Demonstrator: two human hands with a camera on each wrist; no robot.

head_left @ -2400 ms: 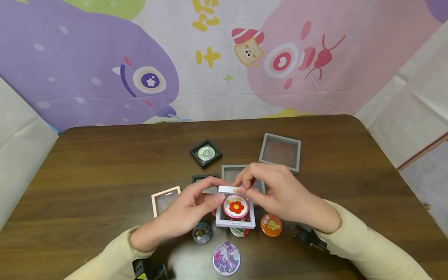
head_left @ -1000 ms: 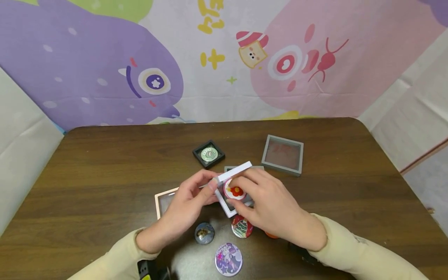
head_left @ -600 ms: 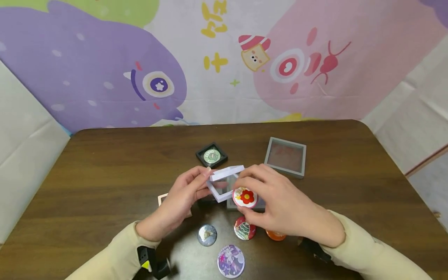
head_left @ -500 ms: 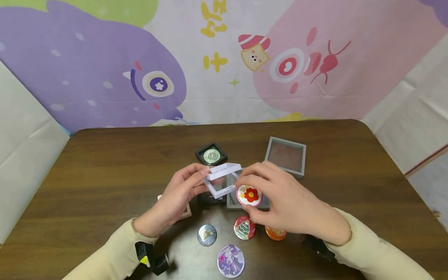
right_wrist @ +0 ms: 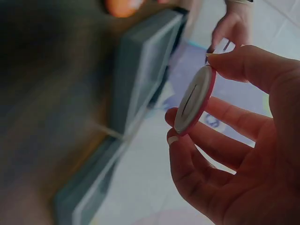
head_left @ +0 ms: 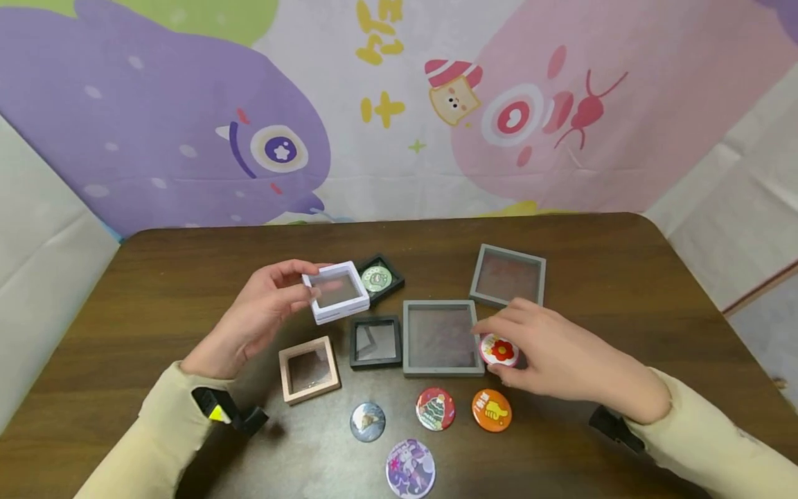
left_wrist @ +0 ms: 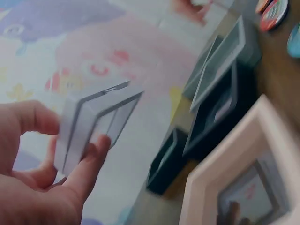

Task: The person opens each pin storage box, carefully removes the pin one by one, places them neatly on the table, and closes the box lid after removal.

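Note:
My left hand [head_left: 258, 312] grips a small white display frame [head_left: 337, 290] with a clear window, tilted above the table's left-centre. Its two halves lie together in the left wrist view, thumb on one face of the frame [left_wrist: 89, 123] and fingers on the other. Over on the right, my right hand [head_left: 555, 353] pinches a round button badge [head_left: 501, 350] with a red flower on white, beside the large grey frame's right edge. The right wrist view shows the pale back of that badge [right_wrist: 193, 101], held by its rim between thumb and fingertips.
On the table [head_left: 187, 277] lie a large grey frame [head_left: 442, 372], another grey frame [head_left: 508, 274], a black frame [head_left: 376, 341], a black frame with a green badge [head_left: 377, 278] and a pale pink frame [head_left: 334, 364]. Several loose badges, including an orange one [head_left: 492, 410], lie in front.
The flower badge has come out of the white frame in my right hand and moved right. My left hand has carried the frame left, and its spread halves have come together.

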